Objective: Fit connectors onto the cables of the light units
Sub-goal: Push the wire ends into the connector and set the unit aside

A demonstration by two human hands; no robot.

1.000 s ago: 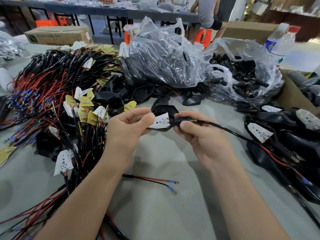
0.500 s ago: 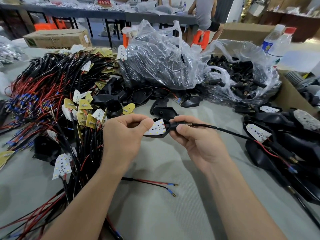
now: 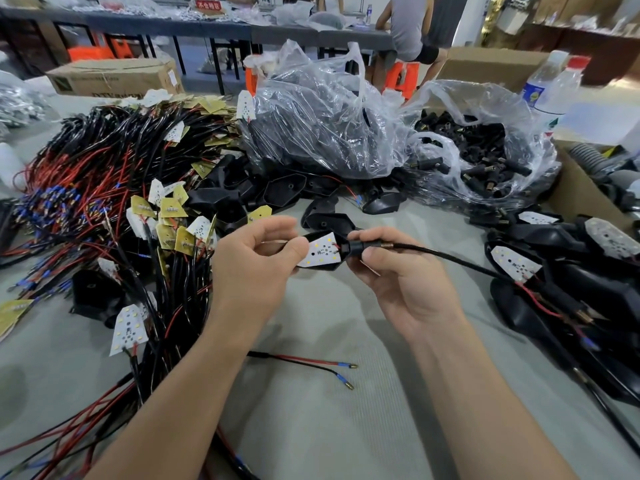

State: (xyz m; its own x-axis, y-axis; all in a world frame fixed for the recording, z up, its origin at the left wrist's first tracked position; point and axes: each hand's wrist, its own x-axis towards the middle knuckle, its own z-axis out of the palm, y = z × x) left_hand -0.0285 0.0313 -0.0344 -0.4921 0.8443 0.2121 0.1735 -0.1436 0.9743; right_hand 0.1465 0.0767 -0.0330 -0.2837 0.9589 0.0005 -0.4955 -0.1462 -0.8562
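Observation:
I hold one light unit (image 3: 323,252) above the table's middle: a black shell with a white LED board inside. My left hand (image 3: 256,268) pinches its left end between thumb and fingers. My right hand (image 3: 398,271) grips the black connector sleeve (image 3: 356,247) at the unit's right end, where a threaded metal tip shows. From the sleeve a black cable (image 3: 450,259) runs off to the right. A loose red and black wire pair (image 3: 311,365) with blue-collared tips lies on the table below my hands.
A big heap of red and black cables with LED boards (image 3: 104,202) fills the left. Black shells (image 3: 249,195) lie behind my hands. A clear bag of black connectors (image 3: 485,157) stands at back right. Assembled units (image 3: 554,271) are piled right. Water bottles (image 3: 554,88) stand far right.
Both hands have kept their hold on the unit and the sleeve. The unit has tilted slightly, its LED board facing me more.

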